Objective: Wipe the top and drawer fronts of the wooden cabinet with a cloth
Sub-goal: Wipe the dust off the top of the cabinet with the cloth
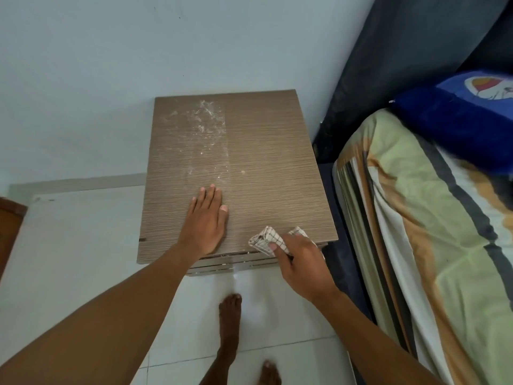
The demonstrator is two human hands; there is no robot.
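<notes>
The wooden cabinet (263, 162) stands against the pale wall, seen from above. White dust streaks cover the left half of its top, while the right half looks cleaner. My left hand (206, 218) lies flat, palm down, on the near left part of the top. My right hand (301, 262) grips a white checked cloth (268, 240) at the top's near right edge. Thin strips of the drawer fronts (236, 262) show just below the front edge; the rest of them is hidden.
A bed (430, 245) with a striped sheet and a blue pillow (458, 115) runs close along the cabinet's right side, with a dark headboard behind. White floor tiles lie in front, where my bare feet (230, 323) stand. A brown wooden piece (9, 223) shows at far left.
</notes>
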